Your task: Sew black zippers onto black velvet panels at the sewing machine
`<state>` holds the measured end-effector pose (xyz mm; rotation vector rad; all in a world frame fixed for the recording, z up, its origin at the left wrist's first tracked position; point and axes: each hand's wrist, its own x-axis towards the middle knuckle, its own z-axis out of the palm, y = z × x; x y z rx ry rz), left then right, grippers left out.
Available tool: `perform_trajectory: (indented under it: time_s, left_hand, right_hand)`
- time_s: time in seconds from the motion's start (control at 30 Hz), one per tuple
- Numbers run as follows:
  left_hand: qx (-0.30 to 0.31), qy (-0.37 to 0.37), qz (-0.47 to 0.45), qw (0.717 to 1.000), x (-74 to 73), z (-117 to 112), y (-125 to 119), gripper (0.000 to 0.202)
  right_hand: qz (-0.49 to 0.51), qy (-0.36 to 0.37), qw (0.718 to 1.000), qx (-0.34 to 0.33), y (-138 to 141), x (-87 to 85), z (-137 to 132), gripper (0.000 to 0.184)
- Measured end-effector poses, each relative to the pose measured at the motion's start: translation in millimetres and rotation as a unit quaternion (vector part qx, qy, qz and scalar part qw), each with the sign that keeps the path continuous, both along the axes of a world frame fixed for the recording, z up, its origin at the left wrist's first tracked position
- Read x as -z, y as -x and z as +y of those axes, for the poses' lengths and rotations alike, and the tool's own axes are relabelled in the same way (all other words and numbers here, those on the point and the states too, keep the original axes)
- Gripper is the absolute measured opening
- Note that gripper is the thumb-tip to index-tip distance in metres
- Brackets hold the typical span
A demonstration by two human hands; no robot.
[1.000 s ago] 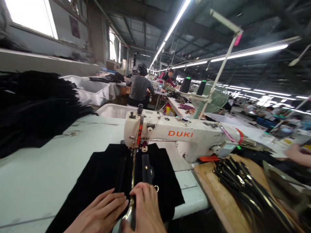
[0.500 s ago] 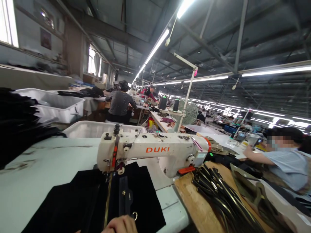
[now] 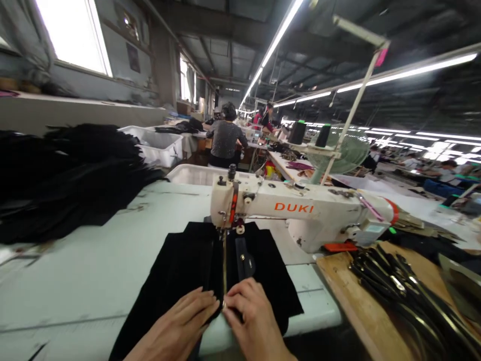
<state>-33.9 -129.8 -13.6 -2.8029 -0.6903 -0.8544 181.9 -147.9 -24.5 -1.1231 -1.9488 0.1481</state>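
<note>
A black fabric piece (image 3: 176, 265) lies on the sewing table, its far edge under the head of the white sewing machine (image 3: 259, 200). Down its middle, toward me from the needle area, runs a black zipper with gold teeth (image 3: 225, 260). My left hand (image 3: 184, 318) rests flat on the fabric, fingers stretched out and their tips just left of the zipper. With thumb and fingertips my right hand (image 3: 251, 311) pinches the zipper's near end. A dark strap tab with a gold stud (image 3: 242, 258) lies on the fabric beyond the right hand.
Stacked black fabric (image 3: 71, 175) covers the table's far left. White plastic bins (image 3: 161, 145) stand behind it. On the right, a wooden board (image 3: 338, 273) bears a bundle of gold-toothed zippers (image 3: 398, 286). A thread stand (image 3: 349, 120) rises behind the machine. A person (image 3: 226, 138) sits ahead.
My view has swung right and down. The left hand has come fully into view on the fabric, and the right hand now pinches the zipper.
</note>
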Motion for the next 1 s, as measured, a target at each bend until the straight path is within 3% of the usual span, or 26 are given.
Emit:
perform_trajectory:
  time_s: [0.07, 0.27, 0.57, 0.7, 0.77, 0.83, 0.9, 1.0]
  left_hand:
    - [-0.033, 0.025, -0.001, 0.999, -4.7, -9, -2, 0.064]
    - [-0.020, 0.002, 0.025, 0.999, -5.3, -13, 0, 0.074]
    - [0.017, 0.011, 0.076, 0.997, -6.5, -9, -1, 0.081]
    - [0.010, 0.014, 0.100, 0.995, -2.6, -9, 1, 0.075]
    - [0.011, 0.019, 0.114, 0.993, -7.3, -9, 1, 0.071]
    - [0.003, 0.038, 0.130, 0.991, -15.7, -10, 1, 0.067]
    - [-0.008, 0.061, 0.139, 0.988, -23.2, -9, 0, 0.061]
    - [-0.005, 0.062, 0.136, 0.989, -24.7, -4, 0, 0.052]
  right_hand:
    - [-0.001, 0.033, 0.999, 0.001, 1, -6.8, -5, 0.027]
    - [0.003, 0.023, 1.000, 0.001, 3, -3.6, -5, 0.028]
    - [-0.022, -0.007, 0.997, -0.076, -3, -3.4, -2, 0.010]
    - [-0.052, 0.004, 0.996, -0.078, -7, -4.1, -1, 0.009]
    - [-0.056, 0.016, 0.997, -0.049, -9, -5.9, -1, 0.005]
    - [-0.054, 0.019, 0.998, -0.024, -11, -8.0, 0, 0.014]
    - [-0.056, 0.009, 0.998, -0.034, -12, -9.4, 1, 0.019]
    - [-0.070, -0.019, 0.994, -0.076, -13, -8.6, 7, 0.012]
